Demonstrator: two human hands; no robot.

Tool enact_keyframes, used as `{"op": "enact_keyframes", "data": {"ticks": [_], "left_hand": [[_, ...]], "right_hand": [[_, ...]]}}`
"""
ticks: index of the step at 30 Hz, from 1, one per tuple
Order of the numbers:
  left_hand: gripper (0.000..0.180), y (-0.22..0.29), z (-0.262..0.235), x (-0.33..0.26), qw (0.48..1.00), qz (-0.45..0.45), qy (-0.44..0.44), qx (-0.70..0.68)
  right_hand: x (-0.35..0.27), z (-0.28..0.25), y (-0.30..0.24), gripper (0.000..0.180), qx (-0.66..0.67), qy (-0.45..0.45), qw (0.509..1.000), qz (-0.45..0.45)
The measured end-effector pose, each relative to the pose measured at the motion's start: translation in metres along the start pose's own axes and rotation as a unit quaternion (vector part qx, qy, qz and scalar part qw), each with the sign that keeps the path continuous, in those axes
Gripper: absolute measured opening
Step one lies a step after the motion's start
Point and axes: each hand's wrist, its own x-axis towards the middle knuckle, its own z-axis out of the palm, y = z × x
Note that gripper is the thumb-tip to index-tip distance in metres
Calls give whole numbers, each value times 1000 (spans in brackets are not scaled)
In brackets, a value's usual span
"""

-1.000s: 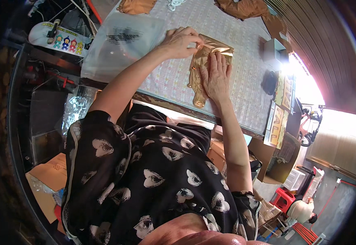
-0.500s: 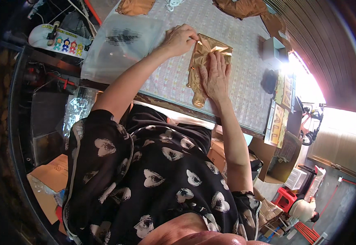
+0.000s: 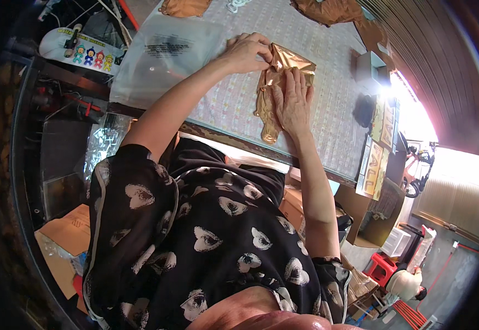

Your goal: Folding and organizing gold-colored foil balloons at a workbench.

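Observation:
A flat, folded gold foil balloon [image 3: 270,113] lies on the table in front of me, its narrow rounded end toward the near edge. The wider far part is creased and catches the light. My left hand [image 3: 249,53] pinches the foil's upper left edge between thumb and fingers. Stretched out flat, my right hand [image 3: 294,104] presses on the right side of the foil, fingers pointing away from me. Part of the foil is hidden under that hand.
Left of the foil lies a clear plastic bag [image 3: 168,69]. Brown foil pieces [image 3: 327,11] sit at the far edge, near a white cord [image 3: 237,5]. A small white box [image 3: 371,69] stands at the right. Beyond the table, a person [image 3: 404,283] is near a red stool [image 3: 381,268].
My left hand has shifted slightly right, drawing the foil's upper left edge inward and creasing it more. My right hand stays flat on the foil, nearly in place.

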Motion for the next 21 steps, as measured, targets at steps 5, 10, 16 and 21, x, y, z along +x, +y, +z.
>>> {"op": "enact_keyframes", "data": {"ticks": [5, 10, 16, 21], "left_hand": [[23, 10, -1, 1, 1000, -20, -1, 1], [28, 23, -1, -1, 999, -41, 22, 12], [30, 24, -2, -1, 999, -38, 16, 21], [21, -5, -12, -15, 999, 33, 36, 21]], "right_hand": [[1, -8, -5, 70, -6, -21, 1000, 8], [0, -15, -11, 79, -3, -27, 1000, 4], [-2, -1, 3, 67, -29, -19, 999, -5], [-2, -1, 1, 57, -3, -18, 1000, 7]]}}
